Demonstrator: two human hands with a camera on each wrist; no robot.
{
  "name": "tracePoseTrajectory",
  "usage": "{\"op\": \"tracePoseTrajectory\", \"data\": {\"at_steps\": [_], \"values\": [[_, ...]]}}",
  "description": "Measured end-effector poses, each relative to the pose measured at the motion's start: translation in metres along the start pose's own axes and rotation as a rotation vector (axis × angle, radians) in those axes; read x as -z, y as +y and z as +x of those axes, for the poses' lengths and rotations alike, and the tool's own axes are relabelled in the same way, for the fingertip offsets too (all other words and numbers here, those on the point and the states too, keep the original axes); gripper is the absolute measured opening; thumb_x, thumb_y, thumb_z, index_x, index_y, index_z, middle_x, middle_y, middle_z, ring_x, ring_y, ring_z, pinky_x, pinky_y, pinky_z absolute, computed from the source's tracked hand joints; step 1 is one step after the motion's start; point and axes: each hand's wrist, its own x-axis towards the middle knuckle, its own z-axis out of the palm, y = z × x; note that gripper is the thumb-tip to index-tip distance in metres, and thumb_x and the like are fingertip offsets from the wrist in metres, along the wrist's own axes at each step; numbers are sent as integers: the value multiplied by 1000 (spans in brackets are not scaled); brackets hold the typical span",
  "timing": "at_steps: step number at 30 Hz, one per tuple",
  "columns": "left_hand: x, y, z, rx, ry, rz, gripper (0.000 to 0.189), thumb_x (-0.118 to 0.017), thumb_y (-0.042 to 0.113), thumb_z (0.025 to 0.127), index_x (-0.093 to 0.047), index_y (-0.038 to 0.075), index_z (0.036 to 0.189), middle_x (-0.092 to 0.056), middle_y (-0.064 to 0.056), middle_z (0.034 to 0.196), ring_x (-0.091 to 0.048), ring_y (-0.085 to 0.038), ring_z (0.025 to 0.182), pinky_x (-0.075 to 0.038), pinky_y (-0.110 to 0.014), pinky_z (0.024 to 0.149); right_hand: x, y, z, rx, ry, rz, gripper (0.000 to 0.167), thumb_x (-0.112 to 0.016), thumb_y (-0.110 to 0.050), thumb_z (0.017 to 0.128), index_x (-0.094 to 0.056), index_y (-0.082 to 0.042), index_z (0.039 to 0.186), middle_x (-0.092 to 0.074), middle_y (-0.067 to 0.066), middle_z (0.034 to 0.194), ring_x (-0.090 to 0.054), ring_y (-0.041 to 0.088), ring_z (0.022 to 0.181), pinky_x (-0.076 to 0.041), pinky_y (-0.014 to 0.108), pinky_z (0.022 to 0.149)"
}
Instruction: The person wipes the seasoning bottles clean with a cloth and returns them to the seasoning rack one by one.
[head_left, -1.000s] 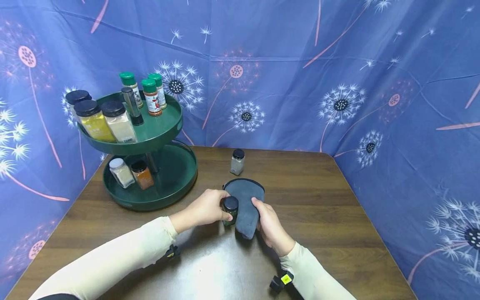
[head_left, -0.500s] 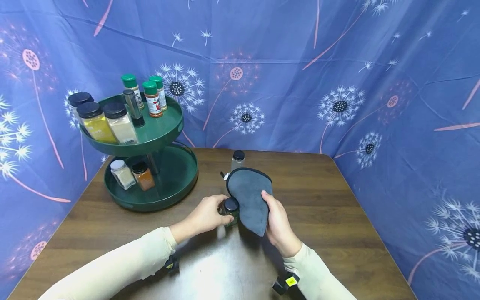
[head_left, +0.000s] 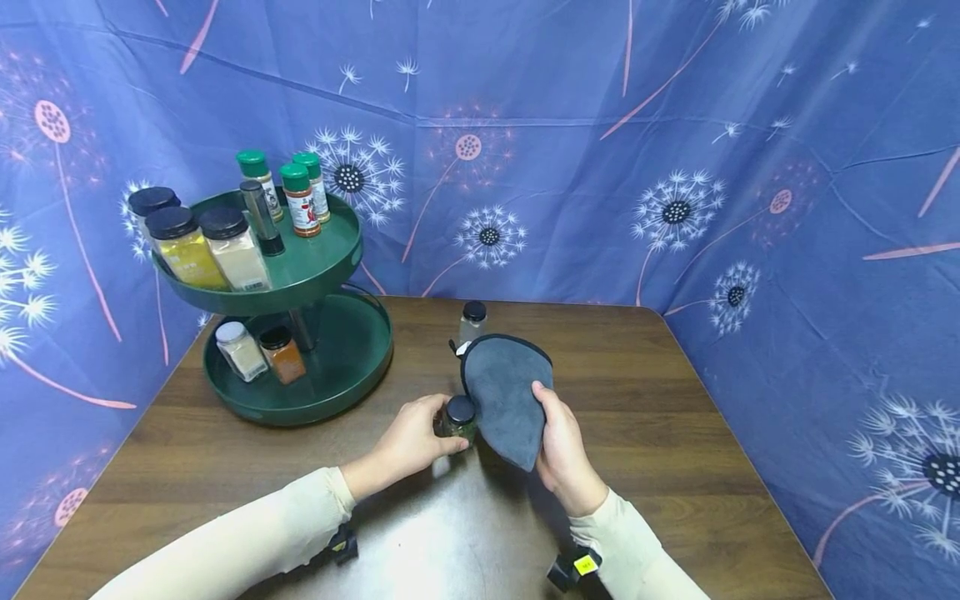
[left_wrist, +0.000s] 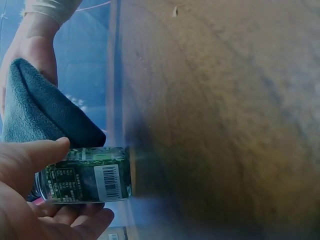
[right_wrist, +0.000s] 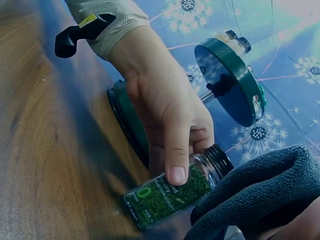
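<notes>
My left hand (head_left: 411, 437) grips a square clear jar (head_left: 459, 419) with a black lid, fingers and thumb on either side. Green dried herb flakes fill the jar (right_wrist: 170, 197), as the right wrist view shows, and a barcode label faces the left wrist camera. Its base is at or very near the tabletop. To the right, my right hand (head_left: 564, 450) holds a grey cloth (head_left: 508, 400) with dark edging, thumb on top and the other fingers hidden behind. In the head view the cloth hangs right beside the jar, its lower end narrowing to a point.
A green two-tier round rack (head_left: 300, 404) stands at the left, bearing several spice jars and green-capped shakers. Behind the cloth is another black-lidded jar (head_left: 473, 318), partly covered. The wooden table (head_left: 637, 400) ends at a blue patterned curtain (head_left: 570, 150).
The right hand has shifted slightly right with the cloth, which has spread wider and swung away from the jar. The left hand keeps its hold on the jar in nearly the same place.
</notes>
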Motion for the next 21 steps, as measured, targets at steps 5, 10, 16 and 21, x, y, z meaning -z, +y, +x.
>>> {"op": "tracePoseTrajectory", "data": {"at_steps": [5,10,16,21], "values": [[3,0,0,-10,-6,-10,39,-92,24,74,-71,16,106,-70,10,90,-61,-7,81,-50,-31,75,2,3,0,22,3,-16,25,-44,-31,109,-62,-13,107,-70,-5,99,-67,10,92,-52,25,86],[5,-3,1,-17,6,-46,39,-93,23,72,-72,17,104,-74,10,94,-67,-7,87,-53,-31,79,7,4,3,74,6,-76,28,-44,-29,109,-66,-15,99,-72,-5,94,-68,10,88,-54,25,82],[17,2,1,-48,49,-134,42,-93,20,72,-72,20,108,-74,11,101,-71,-12,100,-56,-37,90,9,6,6,116,31,-151,27,-47,-29,107,-66,-12,98,-71,-3,89,-68,11,83,-54,26,78],[28,15,1,-108,89,-232,46,-93,15,73,-72,17,113,-73,9,102,-70,-11,100,-57,-32,90,3,11,4,134,41,-194,28,-48,-28,107,-65,-10,95,-70,-3,85,-67,11,78,-54,27,74]]}}
